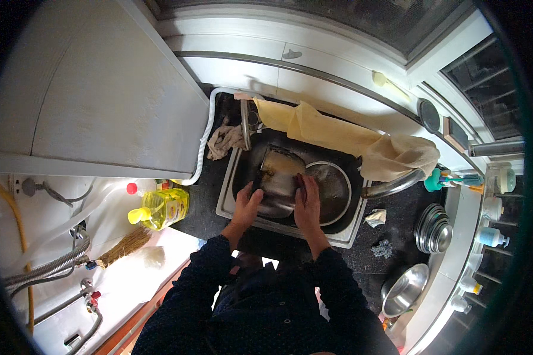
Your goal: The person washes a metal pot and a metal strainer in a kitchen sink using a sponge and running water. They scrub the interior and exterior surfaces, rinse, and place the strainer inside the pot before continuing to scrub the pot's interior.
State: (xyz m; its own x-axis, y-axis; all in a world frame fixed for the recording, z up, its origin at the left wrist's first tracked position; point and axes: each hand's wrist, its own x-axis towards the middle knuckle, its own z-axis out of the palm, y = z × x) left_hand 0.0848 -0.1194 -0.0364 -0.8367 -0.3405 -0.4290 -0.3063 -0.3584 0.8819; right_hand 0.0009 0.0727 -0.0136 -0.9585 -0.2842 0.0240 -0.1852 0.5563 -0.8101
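Note:
A metal vessel, with a brown-stained patch on its upper side, is tilted between my two hands over the sink. My left hand holds its left edge, thumb on the near side. Around its right edge curl the fingers of my right hand. What kind of vessel it is, I cannot tell. Beside my right hand, in the sink, sits a round pan with a pale rim, partly covered by the vessel and hand.
Yellow cloth drapes along the sink's back edge to a curved metal pipe. A crumpled rag lies back left. Left stands a yellow detergent bottle. Steel bowls, a steel basin and a scouring pad are right.

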